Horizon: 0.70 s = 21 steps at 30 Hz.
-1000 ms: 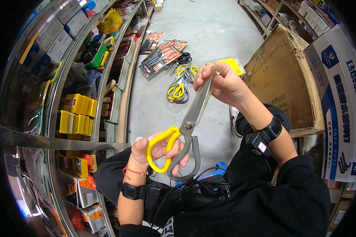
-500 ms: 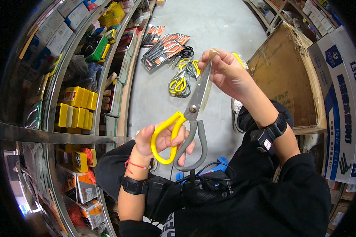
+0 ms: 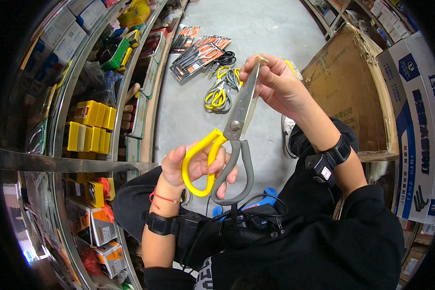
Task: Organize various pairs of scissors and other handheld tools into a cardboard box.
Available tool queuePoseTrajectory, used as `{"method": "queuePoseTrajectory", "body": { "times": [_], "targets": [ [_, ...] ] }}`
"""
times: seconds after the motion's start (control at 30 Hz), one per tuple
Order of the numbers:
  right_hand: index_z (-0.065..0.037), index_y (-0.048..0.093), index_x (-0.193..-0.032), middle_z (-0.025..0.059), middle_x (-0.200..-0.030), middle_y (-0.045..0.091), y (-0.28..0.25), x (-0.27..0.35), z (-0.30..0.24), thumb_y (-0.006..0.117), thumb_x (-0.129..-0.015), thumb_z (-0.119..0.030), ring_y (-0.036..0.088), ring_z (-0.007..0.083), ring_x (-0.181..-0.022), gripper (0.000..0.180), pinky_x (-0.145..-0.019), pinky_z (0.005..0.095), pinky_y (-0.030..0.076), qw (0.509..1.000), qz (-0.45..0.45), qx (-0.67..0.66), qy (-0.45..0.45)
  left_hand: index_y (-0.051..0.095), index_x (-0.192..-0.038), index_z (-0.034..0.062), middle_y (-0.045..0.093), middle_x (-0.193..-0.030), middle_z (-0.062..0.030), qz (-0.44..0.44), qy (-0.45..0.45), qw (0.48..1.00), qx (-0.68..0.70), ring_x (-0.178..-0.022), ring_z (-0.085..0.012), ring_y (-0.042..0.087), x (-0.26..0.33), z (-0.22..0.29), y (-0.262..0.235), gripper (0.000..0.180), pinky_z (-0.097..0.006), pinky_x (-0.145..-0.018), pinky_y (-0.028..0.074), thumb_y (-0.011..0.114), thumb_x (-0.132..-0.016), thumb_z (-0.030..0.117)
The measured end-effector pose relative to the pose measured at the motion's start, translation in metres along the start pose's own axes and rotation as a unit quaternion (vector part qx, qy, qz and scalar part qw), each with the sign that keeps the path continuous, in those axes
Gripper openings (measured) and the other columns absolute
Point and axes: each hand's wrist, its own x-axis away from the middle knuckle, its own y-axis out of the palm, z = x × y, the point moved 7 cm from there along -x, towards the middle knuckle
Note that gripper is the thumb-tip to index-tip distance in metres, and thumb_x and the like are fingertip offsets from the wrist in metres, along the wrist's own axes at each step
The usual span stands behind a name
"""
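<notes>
Your left hand grasped the big scissors by the yellow handle, your right hand pinched their tip. Packaged scissors lay near the left edge of the floor.

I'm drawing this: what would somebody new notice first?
Probably the big metal scissors with yellow and grey handles, mid-picture, left hand at the handles, right hand at the far end. Then more yellow-and-grey-handled scissors on the grey floor beyond, and the large brown cardboard box at right.
</notes>
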Motion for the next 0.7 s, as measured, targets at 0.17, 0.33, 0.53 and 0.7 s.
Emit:
{"method": "queuePoseTrajectory", "body": {
  "times": [0.17,0.33,0.53,0.7],
  "targets": [
    [-0.005,0.053,-0.087,0.0052,-0.082,0.055,0.0,0.0,0.003,0.056,-0.072,-0.022,0.051,0.0113,-0.079,0.023,-0.066,0.0234,0.042,1.0,-0.011,-0.008,-0.007,0.039,-0.085,-0.0042,0.039,-0.066,-0.0088,-0.002,-0.004,1.0,-0.022,-0.075,-0.0324,0.048,0.001,0.0,-0.002,0.061,-0.038,-0.049,0.049,0.044,-0.066,0.053],
    [-0.004,0.049,-0.087,0.0055,-0.084,0.05,0.002,0.0,0.003,0.056,-0.072,-0.026,0.049,0.0094,-0.076,0.028,-0.063,0.0176,0.041,1.0,0.001,0.002,-0.021,0.04,-0.082,-0.0036,0.039,-0.065,-0.0088,0.004,-0.011,0.999,-0.043,-0.074,-0.0318,0.049,-0.001,-0.001,-0.001,0.06,-0.037,-0.05,0.048,0.045,-0.066,0.054],
    [-0.001,0.048,-0.094,0.0057,-0.083,0.053,-0.001,-0.004,-0.008,0.051,-0.076,-0.023,0.05,0.0089,-0.074,0.029,-0.062,0.0185,0.041,0.997,0.062,0.02,-0.035,0.042,-0.073,0.0004,0.043,-0.069,-0.0112,0.083,0.011,0.984,-0.159,-0.069,-0.0258,0.051,-0.004,0.003,-0.01,0.053,-0.031,-0.053,0.045,0.047,-0.063,0.052],
    [0.001,0.052,-0.088,0.0038,-0.075,0.054,-0.017,-0.001,-0.012,0.049,-0.077,-0.016,0.05,0.007,-0.064,0.02,-0.058,0.0172,0.04,0.982,0.131,0.126,-0.052,0.042,-0.068,0.0022,0.047,-0.076,-0.017,0.133,0.006,0.971,-0.199,-0.058,-0.0207,0.052,-0.006,0.002,-0.021,0.048,-0.027,-0.055,0.042,0.048,-0.062,0.049]
  ]
}}
